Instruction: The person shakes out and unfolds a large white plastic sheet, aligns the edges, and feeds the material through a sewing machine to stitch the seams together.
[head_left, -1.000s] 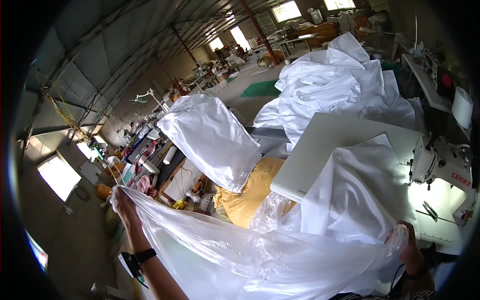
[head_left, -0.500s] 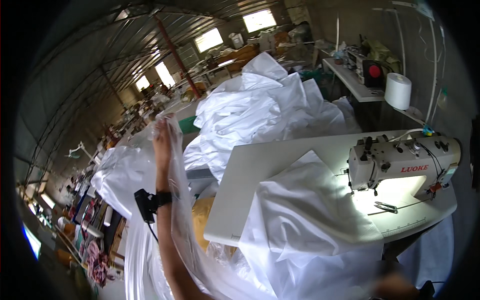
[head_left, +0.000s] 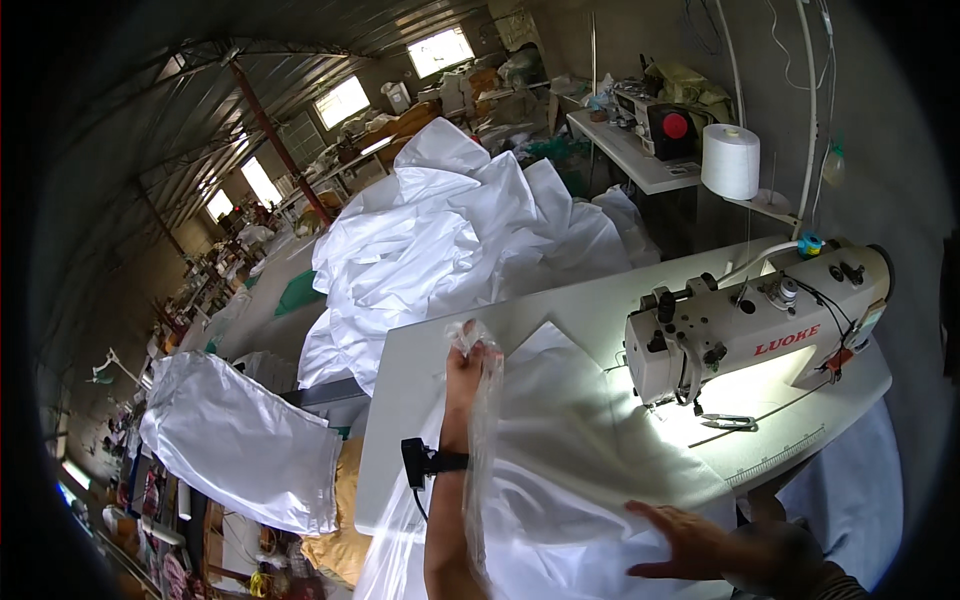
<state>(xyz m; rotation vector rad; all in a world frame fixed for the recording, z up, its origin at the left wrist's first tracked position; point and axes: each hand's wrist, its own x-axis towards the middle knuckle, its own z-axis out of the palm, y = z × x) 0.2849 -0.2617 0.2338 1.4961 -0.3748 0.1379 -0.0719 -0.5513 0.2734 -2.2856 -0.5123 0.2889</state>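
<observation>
My left hand point(head_left: 468, 352) is closed around a bunched clear plastic sheet point(head_left: 485, 430), held over the left part of the sewing table point(head_left: 400, 400). The plastic hangs down along my forearm. Under it, white fabric point(head_left: 570, 430) is spread across the table and drops over its front edge. My right hand point(head_left: 690, 540) has its fingers apart, above or touching the white fabric near that edge; contact is hard to tell. To the right stands the white sewing machine point(head_left: 760, 325), its lamp lit. Small thread snips point(head_left: 728, 422) lie on its bed.
A big heap of white fabric point(head_left: 430, 240) rises behind the table. More folded white fabric point(head_left: 240, 440) drapes at the left, by a yellow bag point(head_left: 340, 520). A thread cone point(head_left: 730, 162) stands at the back right, near another machine table point(head_left: 640, 155).
My left hand has moved right and nearer with the plastic, from beside the table to over it. My right hand has come further into view over the fabric. The whole view has shifted.
</observation>
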